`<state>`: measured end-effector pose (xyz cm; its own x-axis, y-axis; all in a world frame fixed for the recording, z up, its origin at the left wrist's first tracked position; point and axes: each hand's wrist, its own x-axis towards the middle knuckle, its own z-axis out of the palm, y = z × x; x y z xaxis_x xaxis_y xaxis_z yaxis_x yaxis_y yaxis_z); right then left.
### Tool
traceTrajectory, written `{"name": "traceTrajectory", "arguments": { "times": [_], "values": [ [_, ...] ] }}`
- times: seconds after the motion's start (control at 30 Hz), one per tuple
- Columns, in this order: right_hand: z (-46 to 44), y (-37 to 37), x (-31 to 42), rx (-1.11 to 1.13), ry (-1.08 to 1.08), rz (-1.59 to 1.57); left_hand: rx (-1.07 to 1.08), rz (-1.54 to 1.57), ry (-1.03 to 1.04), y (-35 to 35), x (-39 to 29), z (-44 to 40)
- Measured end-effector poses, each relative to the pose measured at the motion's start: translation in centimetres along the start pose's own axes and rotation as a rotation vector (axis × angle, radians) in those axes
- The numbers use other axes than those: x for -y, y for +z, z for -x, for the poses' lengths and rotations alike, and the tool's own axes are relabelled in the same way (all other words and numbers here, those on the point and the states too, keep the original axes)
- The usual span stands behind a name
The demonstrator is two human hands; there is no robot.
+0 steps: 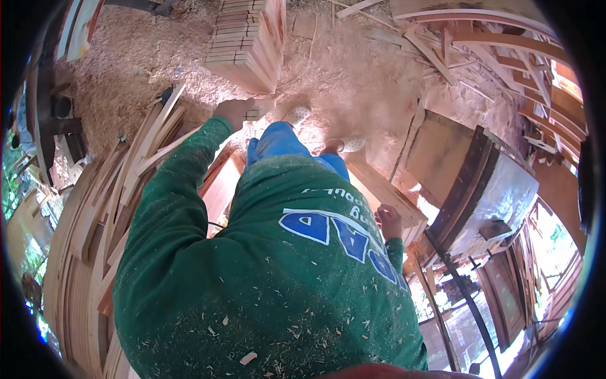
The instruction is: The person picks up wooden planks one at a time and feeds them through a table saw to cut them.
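Note:
My left hand (232, 112), at the end of a green sleeve dusted with wood chips, is closed on a few short wooden slats (257, 110). Their ends face up near my knee, just below a tall stack of wooden slats (249, 47). My right hand (389, 220) hangs low by my side with loosely bent fingers, and nothing shows in it. It is close to a pile of thick wooden boards (407, 218); whether it touches them I cannot tell. Under my blue trousers (278, 142), both shoes stand on the shavings.
Wood shavings (139, 57) cover the ground. Long planks (120, 189) lean in a heap on the left. A bench or machine with a metal surface (492, 196) stands on the right. Curved wooden pieces (505, 41) and loose offcuts lie at the far right.

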<state>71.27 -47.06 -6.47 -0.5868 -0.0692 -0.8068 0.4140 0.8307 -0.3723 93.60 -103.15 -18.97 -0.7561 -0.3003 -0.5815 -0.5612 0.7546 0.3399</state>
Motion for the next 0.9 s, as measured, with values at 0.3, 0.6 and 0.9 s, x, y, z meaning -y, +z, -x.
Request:
{"name": "traceTrajectory", "arguments": {
  "times": [0.3,0.6,0.9],
  "values": [
    [2.5,-0.2,1.1,0.008,-0.016,0.166,-0.041,0.012,0.059,1.1,3.9,-4.1],
    [2.0,0.3,2.3,-0.018,-0.072,0.127,-0.302,-0.134,-0.023,-0.6,2.4,-3.7],
    [-0.1,1.1,1.4,0.014,-0.185,0.168,-0.332,-0.157,-0.203,-0.3,0.4,-3.4]
  ]
}}
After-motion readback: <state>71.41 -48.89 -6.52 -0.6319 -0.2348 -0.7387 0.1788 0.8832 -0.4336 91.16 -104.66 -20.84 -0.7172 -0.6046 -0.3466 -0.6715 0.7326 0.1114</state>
